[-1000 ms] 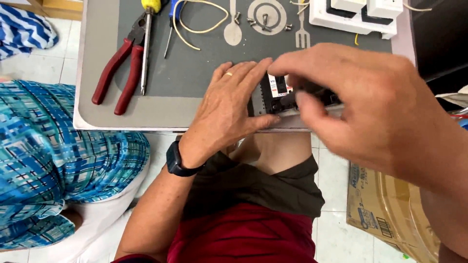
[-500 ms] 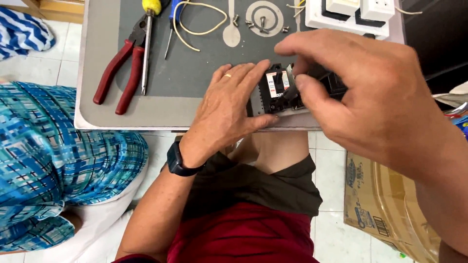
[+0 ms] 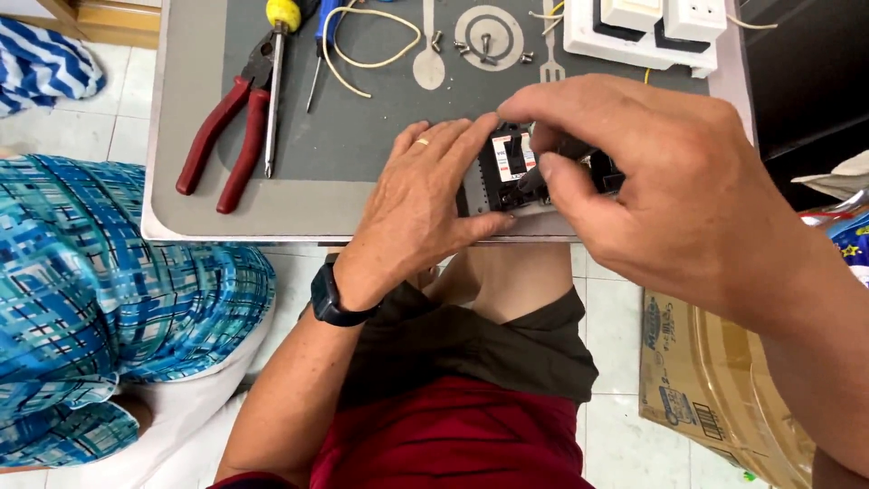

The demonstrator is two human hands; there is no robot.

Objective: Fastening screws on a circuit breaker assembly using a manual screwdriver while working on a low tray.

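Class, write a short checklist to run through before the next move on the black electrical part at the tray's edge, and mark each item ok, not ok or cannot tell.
1. Left hand steadies the black part: ok.
2. Right hand grips the part: ok.
3. Part rests fully on the grey tray: cannot tell, hands cover it.
4. Red pliers and screwdriver lie apart from the hands: ok.
5. Loose screws gathered together: ok.

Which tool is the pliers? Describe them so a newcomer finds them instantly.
Start at the grey tray on the person's lap and go to its left end. The pliers lie there slantwise beside a yellow-handled screwdriver; only they have two red handles.
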